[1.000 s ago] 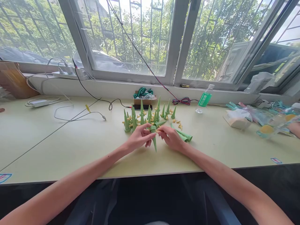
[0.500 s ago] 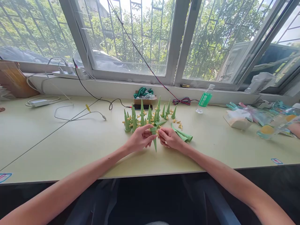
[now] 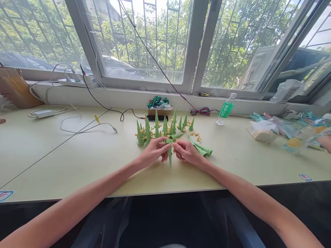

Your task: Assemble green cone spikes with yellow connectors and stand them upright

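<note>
Spike (image 3: pixel 170 156) of green plastic is held tip-down over the table (image 3: pixel 77 162), pinched at its wide top by left hand (image 3: pixel 152 154) and right hand (image 3: pixel 188 152). Upright spikes (image 3: pixel 157 128) are clustered beyond the grip. Flat-lying spikes (image 3: pixel 204 149) are seen just right of it.

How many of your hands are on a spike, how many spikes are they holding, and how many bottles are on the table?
Hands: 2, left hand and right hand
Held spike: 1
Bottle: 1
Total: 4
</note>
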A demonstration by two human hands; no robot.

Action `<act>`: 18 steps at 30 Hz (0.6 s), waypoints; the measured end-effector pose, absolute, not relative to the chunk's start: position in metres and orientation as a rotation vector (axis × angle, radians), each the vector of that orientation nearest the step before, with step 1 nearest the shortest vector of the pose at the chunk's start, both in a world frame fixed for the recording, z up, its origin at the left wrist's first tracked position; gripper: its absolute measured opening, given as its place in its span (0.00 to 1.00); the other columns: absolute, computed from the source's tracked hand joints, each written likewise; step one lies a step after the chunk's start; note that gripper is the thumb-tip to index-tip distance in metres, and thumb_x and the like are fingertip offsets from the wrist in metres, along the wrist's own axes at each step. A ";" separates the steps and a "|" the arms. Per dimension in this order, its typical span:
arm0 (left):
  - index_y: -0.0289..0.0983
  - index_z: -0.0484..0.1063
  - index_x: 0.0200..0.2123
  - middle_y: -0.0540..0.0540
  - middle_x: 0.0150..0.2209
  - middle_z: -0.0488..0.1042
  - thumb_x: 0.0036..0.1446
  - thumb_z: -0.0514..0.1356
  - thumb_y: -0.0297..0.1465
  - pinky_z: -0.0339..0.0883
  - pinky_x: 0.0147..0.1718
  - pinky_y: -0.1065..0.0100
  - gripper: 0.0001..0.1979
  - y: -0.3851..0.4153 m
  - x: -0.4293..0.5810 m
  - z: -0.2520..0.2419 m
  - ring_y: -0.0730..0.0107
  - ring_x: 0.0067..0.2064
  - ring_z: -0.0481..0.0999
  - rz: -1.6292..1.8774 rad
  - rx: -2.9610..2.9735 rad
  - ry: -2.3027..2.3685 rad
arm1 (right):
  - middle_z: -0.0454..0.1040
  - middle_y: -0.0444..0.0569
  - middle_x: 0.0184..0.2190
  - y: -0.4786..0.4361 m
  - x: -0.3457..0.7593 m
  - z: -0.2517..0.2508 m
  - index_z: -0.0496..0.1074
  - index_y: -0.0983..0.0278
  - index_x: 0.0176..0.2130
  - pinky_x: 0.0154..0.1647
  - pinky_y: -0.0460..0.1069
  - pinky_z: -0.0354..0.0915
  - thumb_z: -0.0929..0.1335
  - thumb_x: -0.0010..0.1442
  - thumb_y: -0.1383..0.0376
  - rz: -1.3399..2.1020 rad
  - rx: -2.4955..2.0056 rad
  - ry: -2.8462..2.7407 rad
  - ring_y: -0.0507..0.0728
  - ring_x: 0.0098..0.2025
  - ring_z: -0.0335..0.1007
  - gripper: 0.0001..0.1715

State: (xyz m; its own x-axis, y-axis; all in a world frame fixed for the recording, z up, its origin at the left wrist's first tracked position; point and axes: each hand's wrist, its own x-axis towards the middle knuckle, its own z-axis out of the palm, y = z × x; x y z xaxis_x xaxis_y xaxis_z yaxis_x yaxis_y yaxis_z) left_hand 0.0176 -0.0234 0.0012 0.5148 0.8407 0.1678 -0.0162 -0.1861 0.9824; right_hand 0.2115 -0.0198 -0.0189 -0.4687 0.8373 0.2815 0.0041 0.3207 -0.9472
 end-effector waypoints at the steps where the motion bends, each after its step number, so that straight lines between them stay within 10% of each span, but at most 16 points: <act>1: 0.36 0.62 0.42 0.51 0.21 0.73 0.58 0.63 0.44 0.63 0.18 0.73 0.20 -0.024 0.018 0.002 0.74 0.19 0.71 0.892 1.548 0.730 | 0.59 0.35 0.15 -0.021 0.212 -0.018 0.63 0.63 0.28 0.14 0.43 0.51 0.65 0.64 0.48 1.246 -0.762 -1.752 0.46 0.13 0.54 0.24; 18: 0.35 0.65 0.40 0.53 0.20 0.70 0.52 0.69 0.43 0.61 0.15 0.75 0.23 -0.023 0.018 0.002 0.77 0.17 0.68 0.821 1.339 0.767 | 0.62 0.38 0.15 -0.023 0.215 -0.017 0.66 0.63 0.26 0.18 0.44 0.53 0.66 0.63 0.49 1.068 -0.842 -1.888 0.48 0.16 0.56 0.23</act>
State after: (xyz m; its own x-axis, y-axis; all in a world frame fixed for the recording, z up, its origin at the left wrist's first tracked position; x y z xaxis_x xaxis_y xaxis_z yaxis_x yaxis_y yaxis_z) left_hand 0.0184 -0.0231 0.0016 0.5141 0.8577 -0.0083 -0.0673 0.0500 0.9965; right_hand 0.2150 -0.0225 -0.0172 -0.4651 0.8292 0.3100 0.1611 0.4236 -0.8914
